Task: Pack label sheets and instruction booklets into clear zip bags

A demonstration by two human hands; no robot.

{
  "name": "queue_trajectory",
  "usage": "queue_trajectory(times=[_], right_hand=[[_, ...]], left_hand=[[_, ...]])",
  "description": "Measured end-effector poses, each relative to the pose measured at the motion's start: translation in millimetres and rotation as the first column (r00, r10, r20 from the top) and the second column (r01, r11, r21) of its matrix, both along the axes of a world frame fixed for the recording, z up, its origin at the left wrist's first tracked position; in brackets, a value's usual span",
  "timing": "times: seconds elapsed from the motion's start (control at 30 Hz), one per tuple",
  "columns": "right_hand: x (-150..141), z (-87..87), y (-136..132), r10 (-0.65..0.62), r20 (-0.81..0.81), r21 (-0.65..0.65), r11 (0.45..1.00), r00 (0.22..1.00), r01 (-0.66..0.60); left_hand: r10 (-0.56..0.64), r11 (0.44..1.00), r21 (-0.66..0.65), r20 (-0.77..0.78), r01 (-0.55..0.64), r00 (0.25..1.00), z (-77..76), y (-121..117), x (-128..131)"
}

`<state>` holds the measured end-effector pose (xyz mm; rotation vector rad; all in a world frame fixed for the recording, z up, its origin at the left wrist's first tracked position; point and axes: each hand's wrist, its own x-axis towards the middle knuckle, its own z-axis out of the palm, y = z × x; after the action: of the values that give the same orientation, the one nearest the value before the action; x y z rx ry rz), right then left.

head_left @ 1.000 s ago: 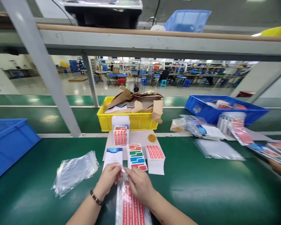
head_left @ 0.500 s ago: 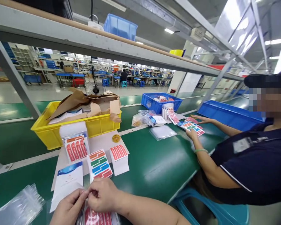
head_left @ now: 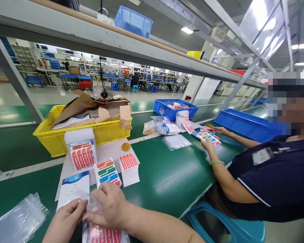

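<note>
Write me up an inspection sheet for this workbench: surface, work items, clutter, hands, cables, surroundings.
Surface: green tabletop, glossy.
Work items: clear bag with red-striped sheets inside; blue-and-white booklet, multicoloured label stack and red label stack beyond; flat plastic bags at left.
Clutter: brown paper heaped in the yellow bin.
Hands: left hand pinches the clear bag's film; right hand lies over it, fingers and thumb parted.
Cables: dark cable above the overhead shelf.
Surroundings: co-worker at right; fan behind.
</note>
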<state>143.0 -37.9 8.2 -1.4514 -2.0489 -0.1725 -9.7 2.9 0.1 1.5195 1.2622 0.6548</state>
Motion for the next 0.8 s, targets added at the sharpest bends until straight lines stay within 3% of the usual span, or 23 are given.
queue_trajectory(times=[0.07, 0.13, 0.2, 0.27, 0.3, 0.37, 0.4, 0.47, 0.53, 0.6, 0.7, 0.8], right_hand=[[-2.4, -0.1, -2.4, 0.074, 0.053, -0.015, 0.997, 0.996, -0.073], [-1.0, 2.0, -2.7, 0.130, 0.036, -0.069, 0.990, 0.991, -0.127], [4.1, 6.7, -0.7, 0.168, -0.104, -0.130, 0.975, 0.980, -0.181], [11.7, 13.2, 2.8, 0.215, -0.269, -0.231, 0.932, 0.939, -0.280], [16.1, 16.7, 4.6, 0.248, -0.336, -0.284, 0.893, 0.909, -0.349], [25.7, 23.1, 7.7, 0.286, -0.434, -0.387, 0.797, 0.854, -0.464], [30.7, 25.9, 8.9, 0.292, -0.459, -0.451, 0.738, 0.839, -0.503], [40.3, 30.5, 10.8, 0.290, -0.478, -0.558, 0.629, 0.829, -0.541], [47.3, 33.9, 13.1, 0.317, -0.490, -0.592, 0.564, 0.812, -0.576], [48.9, 36.3, 16.8, 0.352, -0.509, -0.545, 0.575, 0.786, -0.610], [38.2, 37.2, 27.7, 0.307, -0.484, -0.427, 0.734, 0.819, -0.528], [12.6, 35.3, 45.3, 0.271, -0.317, -0.351, 0.857, 0.909, -0.378]], left_hand=[[-0.007, 0.997, -0.080, 0.049, 0.011, 0.999, 2.3, 3.3, -3.5], [-0.037, 0.999, -0.018, 0.065, 0.038, 0.997, 9.2, 4.9, -7.7], [-0.021, 0.962, 0.273, 0.050, 0.006, 0.999, 19.9, 5.1, -11.9], [-0.060, 0.825, 0.562, -0.017, 0.059, 0.998, 31.5, 4.4, -15.0], [-0.139, 0.777, 0.607, -0.094, 0.168, 0.986, 36.7, 4.0, -15.9], [-0.308, 0.762, 0.516, -0.242, 0.391, 0.920, 44.5, 3.6, -17.0], [-0.342, 0.778, 0.446, -0.290, 0.442, 0.894, 47.1, 3.7, -17.5], [-0.338, 0.822, 0.347, -0.343, 0.452, 0.877, 50.1, 4.5, -18.9], [-0.344, 0.848, 0.285, -0.347, 0.447, 0.873, 50.9, 5.6, -20.7], [-0.389, 0.851, 0.236, -0.318, 0.469, 0.865, 50.1, 6.2, -21.7], [-0.492, 0.829, 0.167, -0.235, 0.533, 0.839, 46.8, 4.4, -19.7], [-0.656, 0.737, 0.123, -0.107, 0.664, 0.747, 41.4, -0.5, -14.4]])
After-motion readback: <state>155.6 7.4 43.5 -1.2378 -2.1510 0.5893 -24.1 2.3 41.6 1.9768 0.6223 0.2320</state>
